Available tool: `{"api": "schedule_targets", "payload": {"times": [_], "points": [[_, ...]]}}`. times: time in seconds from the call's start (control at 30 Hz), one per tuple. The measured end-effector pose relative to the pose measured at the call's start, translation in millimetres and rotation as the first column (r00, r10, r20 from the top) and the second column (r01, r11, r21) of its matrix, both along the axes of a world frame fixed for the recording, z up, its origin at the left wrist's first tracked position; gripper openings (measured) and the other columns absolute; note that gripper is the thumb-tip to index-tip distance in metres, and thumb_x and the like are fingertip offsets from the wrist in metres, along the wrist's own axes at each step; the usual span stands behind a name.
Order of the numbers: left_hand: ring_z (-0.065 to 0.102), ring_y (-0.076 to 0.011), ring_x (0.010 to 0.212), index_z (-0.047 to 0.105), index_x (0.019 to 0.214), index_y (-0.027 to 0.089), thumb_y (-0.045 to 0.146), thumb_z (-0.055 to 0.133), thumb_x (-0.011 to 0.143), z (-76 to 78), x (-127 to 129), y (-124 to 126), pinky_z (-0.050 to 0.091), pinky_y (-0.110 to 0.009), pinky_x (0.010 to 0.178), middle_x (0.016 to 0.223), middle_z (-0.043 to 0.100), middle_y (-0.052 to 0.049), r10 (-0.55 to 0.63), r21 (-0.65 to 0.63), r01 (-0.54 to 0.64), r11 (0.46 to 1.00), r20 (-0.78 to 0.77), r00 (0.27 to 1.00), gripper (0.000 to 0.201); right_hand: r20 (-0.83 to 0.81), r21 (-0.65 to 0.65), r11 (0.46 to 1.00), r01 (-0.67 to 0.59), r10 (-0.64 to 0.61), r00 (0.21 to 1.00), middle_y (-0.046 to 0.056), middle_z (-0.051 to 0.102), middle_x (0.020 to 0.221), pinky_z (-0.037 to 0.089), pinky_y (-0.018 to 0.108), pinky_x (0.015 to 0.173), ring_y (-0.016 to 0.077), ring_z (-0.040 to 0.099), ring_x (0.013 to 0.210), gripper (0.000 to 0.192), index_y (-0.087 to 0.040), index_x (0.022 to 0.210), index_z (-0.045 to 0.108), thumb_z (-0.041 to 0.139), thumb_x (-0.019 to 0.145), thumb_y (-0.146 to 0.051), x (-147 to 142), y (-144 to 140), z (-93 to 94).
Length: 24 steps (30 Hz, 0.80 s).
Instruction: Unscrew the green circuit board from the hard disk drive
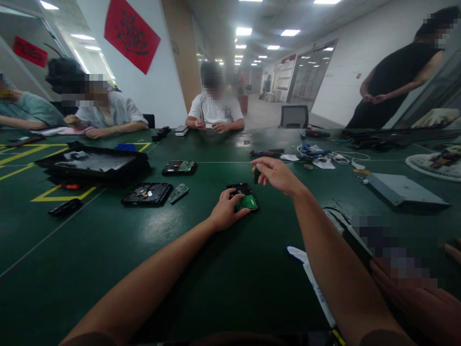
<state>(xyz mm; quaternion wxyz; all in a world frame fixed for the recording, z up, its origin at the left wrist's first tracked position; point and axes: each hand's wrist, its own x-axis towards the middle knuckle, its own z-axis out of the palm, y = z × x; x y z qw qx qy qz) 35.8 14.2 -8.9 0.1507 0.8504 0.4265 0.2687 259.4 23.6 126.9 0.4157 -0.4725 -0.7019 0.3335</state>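
A hard drive [248, 202] with a green circuit board facing up lies on the table in front of me. My left hand [228, 209] grips it from the left, fingers over the far side and thumb on the near edge. Just beyond its right side, my right hand [275, 174] is raised, with the fingers closed around a small black-and-yellow screwdriver [256, 174]. The screwdriver's tip cannot be made out. To the left are an opened hard drive [147, 194], a loose circuit board [179, 193] and another hard drive [179, 167].
A black tray [93, 163] stands at left. On the right are a grey metal box [406, 190], cables [345, 156] and a power tool [266, 153]. A white strip [317, 283] lies under my right forearm. People sit across the table; another's hand is at far right.
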Motion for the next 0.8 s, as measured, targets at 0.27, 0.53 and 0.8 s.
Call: {"api": "schedule_targets", "payload": {"times": [0.27,0.53,0.8], "points": [[0.036,-0.0374,0.146,0.058,0.142,0.029,0.057,0.070,0.089,-1.6,0.9,0.6,0.040,-0.056,0.118,0.153,0.039,-0.012,0.010,-0.004,-0.010,1.000,0.003,1.000,0.061,0.090,0.077,0.987,0.141,-0.148,0.985,0.004,0.072,0.083,0.045,0.024,0.053,0.0124,0.061,0.060,0.022,-0.019,0.091,0.068,0.065,0.092,-0.040,0.6,1.4,-2.5],[0.037,-0.0380,0.146,0.059,0.142,0.028,0.057,0.070,0.089,2.1,0.5,-1.7,0.039,-0.057,0.118,0.152,0.040,-0.013,0.006,0.001,-0.006,1.000,0.010,1.000,0.061,-0.013,-0.003,1.000,0.011,-0.011,1.000,0.004,0.071,0.075,0.052,0.026,0.056,0.0152,0.066,0.061,0.025,-0.019,0.109,0.070,0.058,0.098,-0.037,-2.7,-0.6,-1.2],[0.036,-0.0381,0.147,0.058,0.142,0.028,0.056,0.071,0.089,1.4,0.4,-1.1,0.039,-0.056,0.119,0.153,0.039,-0.013,0.008,-0.010,-0.008,1.000,0.013,1.000,0.061,0.111,0.101,0.988,0.116,-0.127,0.986,0.004,0.072,0.081,0.049,0.026,0.058,0.0149,0.063,0.065,0.022,-0.019,0.092,0.068,0.067,0.091,-0.042,-0.4,1.9,-4.0]]}}
